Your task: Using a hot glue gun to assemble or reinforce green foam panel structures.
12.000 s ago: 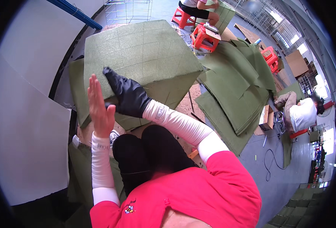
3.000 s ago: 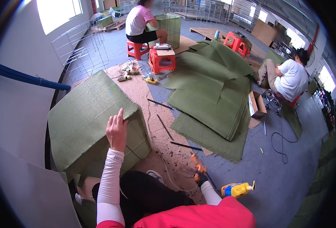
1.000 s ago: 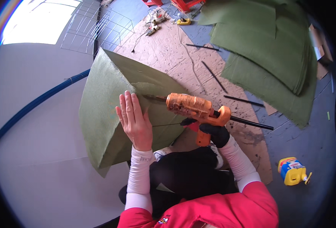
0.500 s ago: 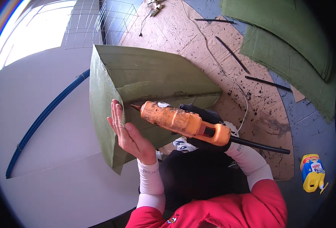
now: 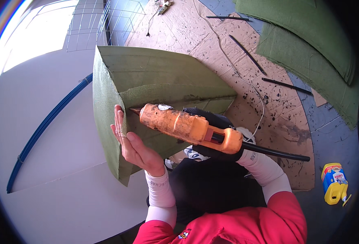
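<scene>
An orange, soot-smudged hot glue gun (image 5: pixel 175 122) is held in my right hand (image 5: pixel 212 120), which wears a black glove and is mostly hidden behind the tool. A black glue stick (image 5: pixel 277 153) sticks out of its rear end. The gun's dark nozzle points left at the seam of a large folded green woven sheet (image 5: pixel 163 69), close to its edge. My bare left hand (image 5: pixel 134 148) lies flat against the sheet's left panel, fingers straight and pointing up, next to the nozzle. A dark line of residue runs along the fold inside the sheet.
Several black glue sticks (image 5: pixel 246 54) lie on stained cardboard (image 5: pixel 179 30), with a pale cord (image 5: pixel 228 61) across it. Stacked green sheets (image 5: pixel 301 36) are at upper right. A yellow-and-blue jug (image 5: pixel 334 185) stands at right. Blue rods (image 5: pixel 45 128) and a wire rack (image 5: pixel 106 24) are at left.
The glue gun and my right hand have shifted left and slightly up, bringing the nozzle nearer the seam. My left hand and the sheet have moved slightly left.
</scene>
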Demonstrator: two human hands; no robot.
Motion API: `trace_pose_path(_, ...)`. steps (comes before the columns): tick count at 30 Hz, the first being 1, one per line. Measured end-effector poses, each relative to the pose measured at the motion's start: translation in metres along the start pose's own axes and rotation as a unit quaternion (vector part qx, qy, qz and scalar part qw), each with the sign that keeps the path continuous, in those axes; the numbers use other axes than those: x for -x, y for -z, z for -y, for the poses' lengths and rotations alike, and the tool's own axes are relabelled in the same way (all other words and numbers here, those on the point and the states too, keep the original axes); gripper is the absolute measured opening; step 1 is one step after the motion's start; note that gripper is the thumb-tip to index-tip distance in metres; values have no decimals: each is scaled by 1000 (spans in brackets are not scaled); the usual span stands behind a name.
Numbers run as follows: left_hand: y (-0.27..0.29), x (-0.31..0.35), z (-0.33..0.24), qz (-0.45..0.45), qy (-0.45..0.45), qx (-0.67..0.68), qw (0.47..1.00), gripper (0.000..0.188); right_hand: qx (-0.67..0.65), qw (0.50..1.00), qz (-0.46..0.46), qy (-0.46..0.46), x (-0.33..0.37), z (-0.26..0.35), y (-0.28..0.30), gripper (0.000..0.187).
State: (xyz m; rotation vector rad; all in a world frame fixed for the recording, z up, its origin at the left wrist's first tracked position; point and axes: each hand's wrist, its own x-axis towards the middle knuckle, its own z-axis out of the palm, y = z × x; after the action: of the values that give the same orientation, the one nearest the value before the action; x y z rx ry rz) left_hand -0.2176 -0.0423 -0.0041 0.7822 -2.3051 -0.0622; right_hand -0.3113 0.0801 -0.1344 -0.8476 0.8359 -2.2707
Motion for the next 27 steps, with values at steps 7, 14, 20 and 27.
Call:
trace_pose_path(7,-2,1,8,-30,-11,19,999,46,-29,999,3,-39,1,0,-2,67)
trace_pose_path(14,-3,-5,-8,-4,-30,34,999,48,-3,1000,14,-15,0,5,-3,69)
trace_pose_path(20,-7,-11,-13,-3,-76,60,995,48,-37,999,-12,-4,0,5,-5,67)
trace_pose_path(27,-7,-9,-13,-4,-42,77,996,48,15,1000,-21,0,3,10,8,69)
